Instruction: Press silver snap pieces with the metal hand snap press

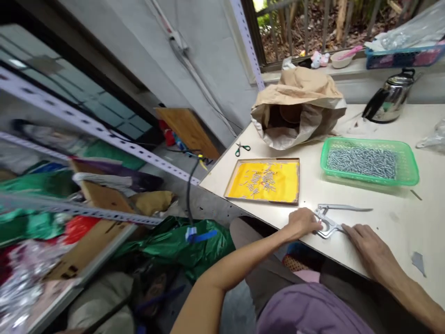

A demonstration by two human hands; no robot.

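A silver metal hand tool like pliers [326, 226], with two long handles and a rounded jaw, lies near the table's front edge. My left hand [301, 222] is at its jaw end, fingers closed in a pinch beside a small white piece [325, 226]. What those fingers hold is too small to make out. My right hand [373, 248] lies over the lower handle, its fingers covering most of it. The upper handle [347, 207] stands apart from the lower one. To the left, a shallow tray [298, 185] with a yellow lining holds scattered small metal pins.
A green plastic basket [408, 162] full of screw-like metal pieces stands behind the tool. Farther back are an open brown paper bag [302, 106] and a steel kettle [396, 95]. Small scissors [242, 148] lie near the left edge. Shelving uprights [86, 125] stand to the left.
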